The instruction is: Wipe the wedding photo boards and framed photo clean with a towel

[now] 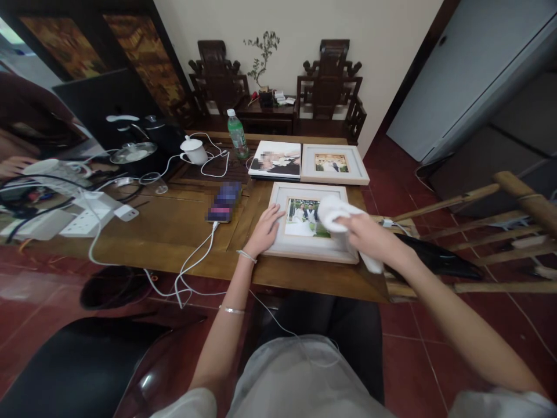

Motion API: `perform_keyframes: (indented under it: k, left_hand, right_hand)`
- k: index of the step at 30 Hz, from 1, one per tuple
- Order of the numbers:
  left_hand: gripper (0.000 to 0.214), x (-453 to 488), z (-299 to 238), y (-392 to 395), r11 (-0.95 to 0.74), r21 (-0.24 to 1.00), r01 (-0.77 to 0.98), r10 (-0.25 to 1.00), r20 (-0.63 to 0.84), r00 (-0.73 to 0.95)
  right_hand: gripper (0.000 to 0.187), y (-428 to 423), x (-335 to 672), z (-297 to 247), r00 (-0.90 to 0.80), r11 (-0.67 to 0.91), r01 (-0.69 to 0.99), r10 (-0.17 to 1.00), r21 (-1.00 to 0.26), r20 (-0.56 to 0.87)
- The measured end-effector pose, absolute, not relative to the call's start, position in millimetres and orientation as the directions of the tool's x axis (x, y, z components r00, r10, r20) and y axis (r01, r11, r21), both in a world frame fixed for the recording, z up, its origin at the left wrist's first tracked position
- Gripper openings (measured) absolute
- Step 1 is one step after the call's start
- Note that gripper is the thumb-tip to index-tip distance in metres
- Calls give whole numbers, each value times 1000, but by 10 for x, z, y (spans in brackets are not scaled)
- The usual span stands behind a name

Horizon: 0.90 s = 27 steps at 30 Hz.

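A white-framed photo lies flat near the front edge of the wooden table. My left hand rests open on the frame's left side, fingers spread flat. My right hand is closed round a white cloth, pressed on the glass at the frame's right part. Two more pictures lie behind it: a white-framed photo and an unframed print.
A phone on a white cable lies left of the frame. Farther left are a white cup, a green bottle, a power strip and tangled cords. Bamboo poles stand at the right. Two dark chairs stand by the wall.
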<state>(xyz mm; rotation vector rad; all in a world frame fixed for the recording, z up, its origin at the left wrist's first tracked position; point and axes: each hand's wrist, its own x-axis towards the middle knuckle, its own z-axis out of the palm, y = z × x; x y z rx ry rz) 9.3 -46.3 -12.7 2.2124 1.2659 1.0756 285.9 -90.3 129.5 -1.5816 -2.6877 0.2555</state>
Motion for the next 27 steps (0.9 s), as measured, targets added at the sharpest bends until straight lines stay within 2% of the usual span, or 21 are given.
perform_keyframes:
  k: [2,4,6,8,12,16,22,24,27]
  left_hand:
    - [38,93,-134,-462,-527,640,559,848,439,297]
    - [37,93,-136,-461,-526,646,553,849,442,291]
    - [37,93,-134,-462,-526,647,553,849,439,294]
    - [37,92,-133,-464,-528,637,562,847,438,300]
    - [37,91,-135,-463,-539,619,571,840,448,307]
    - [37,93,-129,-463,-535,613,581,842,444,307]
    - [37,94,-105,-475,-528,599,602,847,421,324]
    - [37,88,-103,-476,-530,597,602,846,421,327]
    - [38,75,-102,-475,-540,592,598,840,421,341]
  right_hand:
    - [59,-606,2901,1221,-414,421,907,901,-27,128]
    - [57,-353,2907,1070,-418,399,908,877,127,237]
    - [54,-191,2862,880,-478,429,871,852,240,213]
    - [49,-138,2774,700,-497,447,848,857,286,135]
    - [42,-301,2571,528,-440,404,863,897,303,56]
    - [39,-711,2459,630,-388,391,873,919,291,-72]
    - [47,-1349,2468,906,-491,525,839,844,144,-215]
    - [50,-1394,2474,913,-504,536,838,832,102,-231]
    - [53,-1247,2472,821,-492,512,855,851,87,-182]
